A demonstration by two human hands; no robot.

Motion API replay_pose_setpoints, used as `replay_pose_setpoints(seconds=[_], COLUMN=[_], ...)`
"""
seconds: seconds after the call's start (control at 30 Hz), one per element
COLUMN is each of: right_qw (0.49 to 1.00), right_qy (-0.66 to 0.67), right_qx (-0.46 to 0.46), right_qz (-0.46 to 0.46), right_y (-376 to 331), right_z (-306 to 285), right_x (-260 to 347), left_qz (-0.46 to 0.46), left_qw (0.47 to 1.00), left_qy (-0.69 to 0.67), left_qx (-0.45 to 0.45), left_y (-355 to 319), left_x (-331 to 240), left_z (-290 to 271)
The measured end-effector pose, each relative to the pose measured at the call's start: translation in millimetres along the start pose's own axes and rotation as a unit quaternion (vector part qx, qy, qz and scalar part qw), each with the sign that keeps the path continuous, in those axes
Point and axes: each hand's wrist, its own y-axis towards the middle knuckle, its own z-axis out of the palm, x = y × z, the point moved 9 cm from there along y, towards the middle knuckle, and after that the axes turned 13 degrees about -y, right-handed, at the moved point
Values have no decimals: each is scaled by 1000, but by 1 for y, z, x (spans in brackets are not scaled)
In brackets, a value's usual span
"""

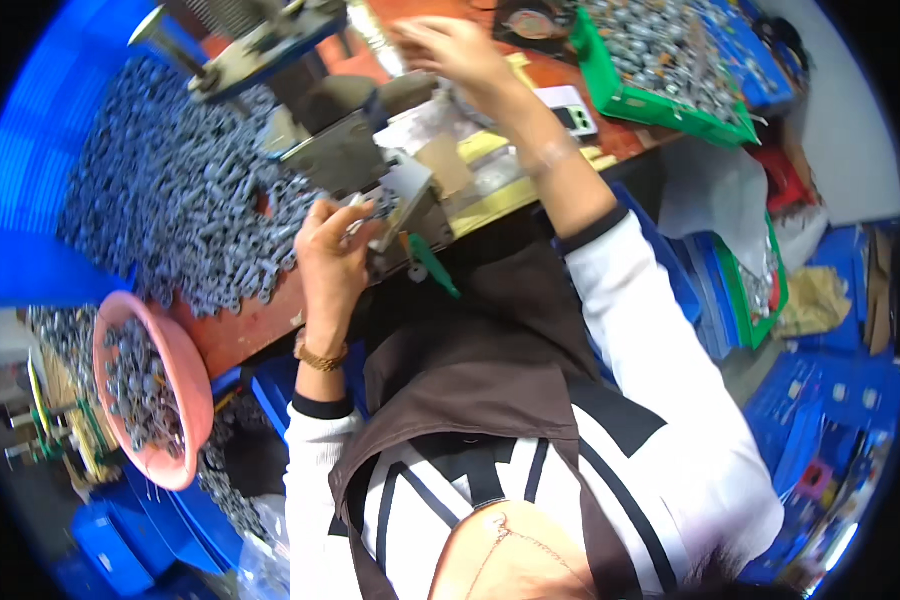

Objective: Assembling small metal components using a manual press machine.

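My left hand is at the front of a bench press, its fingers pinched together beside a metal block. Whatever is between those fingertips is too small to make out. A green-handled tool hangs from the block's front, to the right of this hand. My right hand is raised on the far side of the bench, right of the press. Motion smears its fingers, and I cannot see anything in them. Left of the press lies a large heap of grey metal parts.
A pink basin of small parts stands at the bench's left edge. At the far right is a green tray of metal pieces. A phone lies on the red bench top. Blue crates stand on the right.
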Motion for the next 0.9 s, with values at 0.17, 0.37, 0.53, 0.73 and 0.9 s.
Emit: replay_pose_setpoints(seconds=[0.17, 0.37, 0.53, 0.73, 0.9], right_qw=[953, 800, 848, 882, 722], right_qy=[-220, -363, -203, -256, -541], right_qx=[-103, -188, -46, -195, -412], right_qz=[-180, -440, -488, -345, -129], right_y=[68, -175, -225, -95, -3], right_z=[3, 25, 12, -89, -286], right_x=[89, 163, 138, 154, 48], left_qz=[38, 6, 35, -40, -210], left_qw=[998, 999, 993, 986, 915], left_qy=[38, 36, 109, 110, -340], left_qx=[16, -28, -12, 116, 67], left_y=[1, -10, -8, -23, -54], left_x=[-4, -5, -19, -18, -51], left_z=[11, 2, 12, 9, -2])
